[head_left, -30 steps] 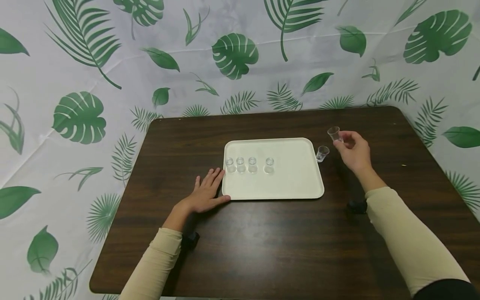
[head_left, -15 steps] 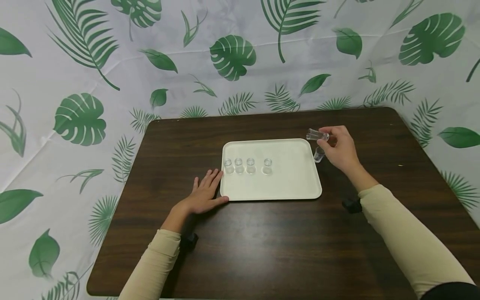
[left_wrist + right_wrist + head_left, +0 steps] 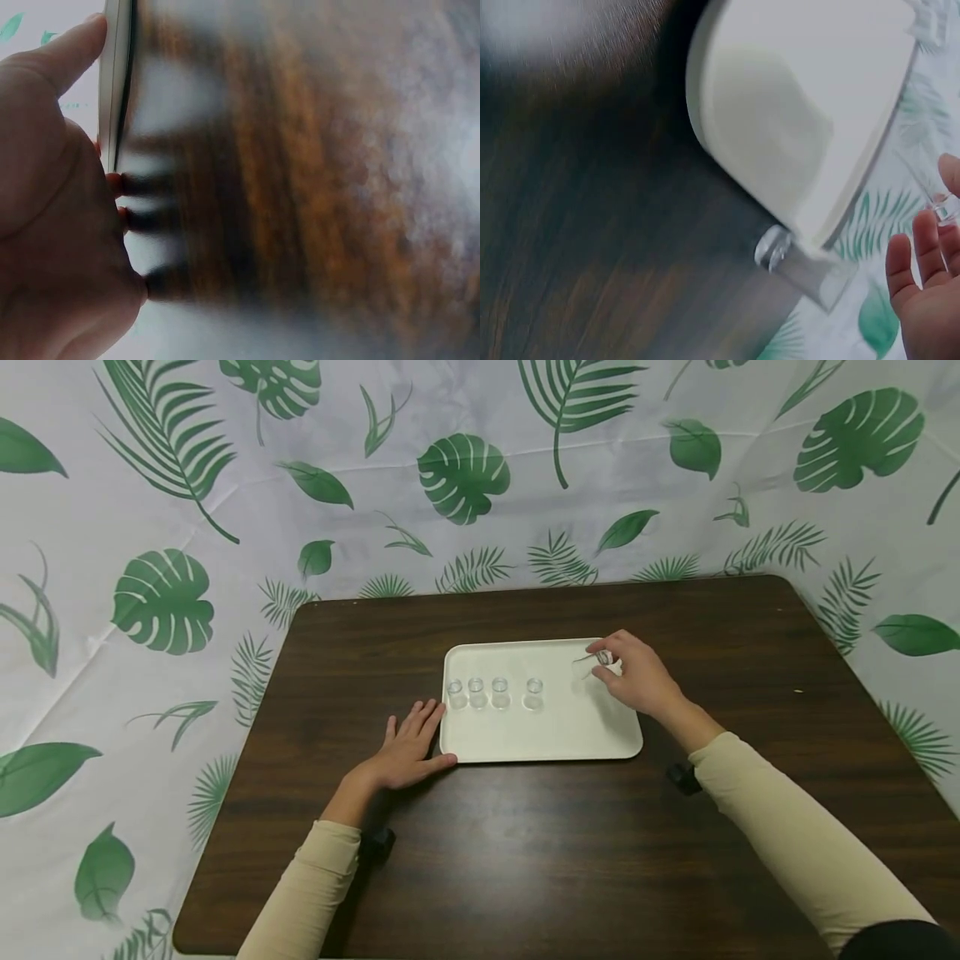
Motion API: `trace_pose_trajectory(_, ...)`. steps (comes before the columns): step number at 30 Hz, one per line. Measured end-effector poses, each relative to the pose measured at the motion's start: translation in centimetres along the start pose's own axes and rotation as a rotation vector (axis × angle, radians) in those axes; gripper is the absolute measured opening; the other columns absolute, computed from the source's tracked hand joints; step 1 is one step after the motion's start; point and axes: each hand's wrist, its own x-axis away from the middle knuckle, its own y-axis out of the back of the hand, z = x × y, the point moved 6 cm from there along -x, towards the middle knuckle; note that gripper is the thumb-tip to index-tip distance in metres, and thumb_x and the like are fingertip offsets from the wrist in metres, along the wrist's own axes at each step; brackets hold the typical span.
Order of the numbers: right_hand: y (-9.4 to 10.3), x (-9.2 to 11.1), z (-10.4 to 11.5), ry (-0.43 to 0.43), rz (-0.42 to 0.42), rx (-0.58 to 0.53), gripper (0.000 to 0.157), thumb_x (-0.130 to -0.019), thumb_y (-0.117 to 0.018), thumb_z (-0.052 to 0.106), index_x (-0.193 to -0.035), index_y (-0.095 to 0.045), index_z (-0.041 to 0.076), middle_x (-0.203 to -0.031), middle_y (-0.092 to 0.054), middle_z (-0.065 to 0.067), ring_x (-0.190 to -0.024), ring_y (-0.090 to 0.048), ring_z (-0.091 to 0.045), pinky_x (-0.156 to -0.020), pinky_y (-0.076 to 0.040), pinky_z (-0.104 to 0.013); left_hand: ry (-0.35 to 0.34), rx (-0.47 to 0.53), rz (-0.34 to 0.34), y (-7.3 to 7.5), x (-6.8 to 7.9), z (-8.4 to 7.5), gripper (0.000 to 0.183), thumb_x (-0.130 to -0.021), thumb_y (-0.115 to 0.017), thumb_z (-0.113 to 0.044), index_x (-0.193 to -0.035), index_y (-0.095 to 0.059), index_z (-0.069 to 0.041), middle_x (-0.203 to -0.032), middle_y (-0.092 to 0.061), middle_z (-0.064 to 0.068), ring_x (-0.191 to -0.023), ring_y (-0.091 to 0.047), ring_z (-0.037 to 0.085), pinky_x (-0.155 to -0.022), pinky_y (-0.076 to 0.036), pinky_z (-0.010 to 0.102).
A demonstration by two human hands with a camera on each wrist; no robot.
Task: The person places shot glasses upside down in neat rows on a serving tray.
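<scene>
My right hand [image 3: 636, 678] pinches a clear shot glass [image 3: 582, 667] by its thick base, above the right part of the white tray [image 3: 555, 739]. The glass is tilted, its mouth pointing left and down; in the right wrist view only part of this held glass [image 3: 943, 210] shows at the edge. Flat on the table, my left hand [image 3: 408, 750] has straight, spread fingers, with fingertips and thumb at the tray's left edge. Several shot glasses [image 3: 500, 695] stand mouth-down in a row on the tray's left half, the rightmost a little apart.
Another shot glass [image 3: 804, 271] stands upright on the table, close by the tray's right edge; the right hand hides it in the head view. Dark wooden table [image 3: 487, 852] surrounds the tray. A leaf-printed cloth [image 3: 285, 502] hangs behind.
My right hand has moved left from beside the tray to above it, turning the glass from upright to mouth left and down. The left hand keeps its place.
</scene>
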Motion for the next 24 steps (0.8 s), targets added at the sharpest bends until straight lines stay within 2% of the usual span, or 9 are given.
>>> trace_pose_trajectory(3, -0.9, 0.1, 0.5, 0.022, 0.029, 0.019, 0.033, -0.090, -0.069, 0.006, -0.122, -0.065, 0.005, -0.111, -0.060, -0.010, -0.091, -0.050, -0.027, -0.076, -0.041, -0.043, -0.005, 0.004, -0.005, 0.0, -0.1, -0.1, 0.091, -0.096, -0.051, -0.057, -0.159, -0.003, -0.011, -0.164, -0.002, 0.014, -0.149, 0.005, 0.033, -0.109, 0.004, 0.067)
trace_pose_trajectory(12, -3.5, 0.3, 2.0, 0.081, 0.080, 0.045, 0.036, -0.089, -0.069, 0.003, -0.125, -0.064, 0.005, -0.116, -0.063, -0.012, -0.096, -0.056, -0.028, -0.084, -0.045, -0.045, -0.021, 0.011, -0.012, 0.0, 0.0, -0.1, 0.091, -0.097, -0.050, -0.057, -0.159, -0.004, -0.009, -0.163, -0.003, 0.017, -0.149, 0.004, 0.036, -0.108, 0.004, 0.068)
trace_pose_trajectory(17, -4.0, 0.4, 2.5, 0.091, 0.096, 0.070, 0.036, -0.089, -0.068, 0.005, -0.125, -0.063, 0.007, -0.114, -0.063, -0.010, -0.096, -0.055, -0.027, -0.084, -0.045, -0.044, -0.029, 0.014, -0.017, 0.0, 0.0, -0.1, 0.091, -0.097, -0.050, -0.057, -0.159, -0.004, -0.008, -0.163, -0.003, 0.017, -0.148, 0.004, 0.037, -0.108, 0.004, 0.068)
trace_pose_trajectory(24, -4.4, 0.5, 2.7, 0.104, 0.109, 0.076, 0.037, -0.090, -0.069, 0.005, -0.126, -0.063, 0.008, -0.114, -0.062, -0.009, -0.096, -0.054, -0.026, -0.084, -0.045, -0.043, -0.002, 0.011, 0.000, -0.4, -0.1, 0.3, 0.091, -0.097, -0.048, -0.059, -0.159, 0.000, -0.014, -0.164, 0.002, 0.011, -0.149, 0.009, 0.029, -0.110, 0.008, 0.064)
